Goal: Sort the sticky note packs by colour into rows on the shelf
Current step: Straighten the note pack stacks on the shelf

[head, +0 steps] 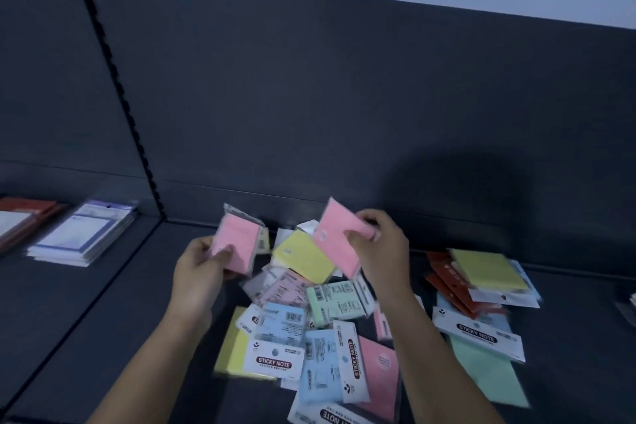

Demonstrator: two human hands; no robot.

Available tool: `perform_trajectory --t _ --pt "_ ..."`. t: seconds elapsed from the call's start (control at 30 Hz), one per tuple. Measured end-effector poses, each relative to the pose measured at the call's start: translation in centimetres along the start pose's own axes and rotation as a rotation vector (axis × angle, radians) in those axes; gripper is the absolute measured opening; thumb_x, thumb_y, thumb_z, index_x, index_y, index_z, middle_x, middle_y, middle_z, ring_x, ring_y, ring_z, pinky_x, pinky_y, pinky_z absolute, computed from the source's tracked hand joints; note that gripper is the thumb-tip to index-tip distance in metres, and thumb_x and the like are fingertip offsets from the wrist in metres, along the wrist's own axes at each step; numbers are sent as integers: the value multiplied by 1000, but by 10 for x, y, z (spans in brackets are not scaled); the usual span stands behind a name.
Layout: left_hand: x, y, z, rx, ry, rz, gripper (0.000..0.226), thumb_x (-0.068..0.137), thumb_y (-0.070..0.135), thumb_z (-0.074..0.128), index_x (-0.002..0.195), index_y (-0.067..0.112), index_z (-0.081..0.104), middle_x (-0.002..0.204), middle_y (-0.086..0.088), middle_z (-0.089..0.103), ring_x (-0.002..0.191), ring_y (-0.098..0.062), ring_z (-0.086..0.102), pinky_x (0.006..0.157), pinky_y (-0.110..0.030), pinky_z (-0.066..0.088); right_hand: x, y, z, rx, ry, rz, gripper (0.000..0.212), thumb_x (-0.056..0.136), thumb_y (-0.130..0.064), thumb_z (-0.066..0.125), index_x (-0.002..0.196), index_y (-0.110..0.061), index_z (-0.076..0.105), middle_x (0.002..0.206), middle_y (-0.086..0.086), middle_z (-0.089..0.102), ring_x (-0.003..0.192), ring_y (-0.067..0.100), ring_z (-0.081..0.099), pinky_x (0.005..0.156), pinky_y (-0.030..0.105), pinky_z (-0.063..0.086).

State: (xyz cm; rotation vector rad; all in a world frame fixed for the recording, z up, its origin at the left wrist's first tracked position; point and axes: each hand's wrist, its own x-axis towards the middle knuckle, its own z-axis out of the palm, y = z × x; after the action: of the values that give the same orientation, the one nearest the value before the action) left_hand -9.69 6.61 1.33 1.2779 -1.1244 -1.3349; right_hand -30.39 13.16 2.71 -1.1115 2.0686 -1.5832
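Head view: a person works at a dark shelf (pixel 103 320), both bare forearms reaching in from the bottom of the frame.
Left hand: the left hand (pixel 198 277) holds a pink pack (pixel 237 244) upright above the shelf. Its fingers (pixel 223 255) grip the pack's lower edge.
Right hand: the right hand (pixel 382 244) pinches a second pink pack (pixel 339 237) by its far corner and holds it tilted over the heap. Its fingers (pixel 364 217) are closed on the wrapper.
Heap: a loose pile of sticky note packs (pixel 292 289) lies unsorted on the shelf between and beneath the two arms, overlapping at all angles.
Colours in heap: a yellow pack (pixel 304 256) lies just below the two raised pink ones. A green pack (pixel 335 301) lies barcode-side up at centre. Blue packs (pixel 320 365) and a third pink pack (pixel 378 375) lie nearer the camera.
Right of heap: a separate stack topped by a yellow pad (pixel 488 268) rests on red packs (pixel 447 282), with a mint-green pack (pixel 488 372) in front.
Left bay: beyond the slotted upright (pixel 120 96), a stack of white pads (pixel 82 237) lies on the neighbouring shelf section.
Focus: motion blur softens the edges, and only "STICKY NOTE" can be read.
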Motion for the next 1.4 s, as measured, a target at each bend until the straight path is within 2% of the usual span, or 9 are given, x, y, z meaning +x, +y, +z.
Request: perform_trajectory --t 0.13,0.3,0.4,0.6,0.83,0.93,1.07,1.27,1.4 --pt "-3 10 -28 -103 -10 -12 15 91 0 51 106 0 52 92 -9 64 79 -20 62 66 -28 49 -19 -46 24 445 -153 88 39 76 4 69 105 -20 59 86 -11 63 70 -3 62 69 26 52" --pt "-9 26 -81 -158 -35 0 14 91 -1 47 103 2 53 93 -12 66 79 -21 63 69 -29 53 -53 -78 82 648 -299 276 36 76 4 69 99 -22 61 98 7 67 76 18 66 59 28 53" --pt "-12 36 -128 -210 -15 -17 15 91 0 44 96 7 57 89 -12 68 76 -24 63 60 -27 53 -79 -98 128 742 -377 340 34 78 8 65 97 -21 60 93 6 67 79 20 65 70 35 54" --pt "-18 43 -238 -228 131 -4 12 91 14 51 96 8 61 84 -9 69 73 -21 65 72 -36 54 -140 -152 228 664 -612 319 38 81 10 59 100 -22 56 89 3 66 71 15 63 55 24 50" --pt "-23 38 -378 -196 236 42 9 91 7 53 99 6 58 81 -4 68 63 -9 64 58 -24 53 -229 -201 348 582 -787 343 34 83 -4 65 113 -14 52 101 6 67 82 15 63 62 23 50" --pt "-23 36 -428 -225 325 58 12 91 8 53 102 4 56 82 -4 68 67 -11 64 61 -25 53 -266 -210 378 513 -877 363 14 87 -10 61 99 -2 58 77 9 67 61 15 58 52 24 43" --pt "-19 34 -472 -259 378 54 12 90 9 56 101 5 57 85 -8 69 71 -15 65 68 -28 55 -296 -223 410 510 -858 344 12 90 -10 57 90 2 60 57 5 57 47 11 50 46 21 40" --pt "25 36 -517 -347 496 21 10 95 11 47 96 5 56 85 -10 67 72 -20 62 65 -27 53 -276 -236 459 590 -753 358 11 92 -12 54 90 -4 61 63 5 56 52 11 50 51 24 45" --pt "82 38 -529 -294 416 -38 13 95 5 45 98 4 57 82 -9 66 70 -19 61 60 -24 55 -245 -237 501 642 -665 375 11 93 -11 52 86 -7 60 64 6 54 51 10 48 50 23 43"
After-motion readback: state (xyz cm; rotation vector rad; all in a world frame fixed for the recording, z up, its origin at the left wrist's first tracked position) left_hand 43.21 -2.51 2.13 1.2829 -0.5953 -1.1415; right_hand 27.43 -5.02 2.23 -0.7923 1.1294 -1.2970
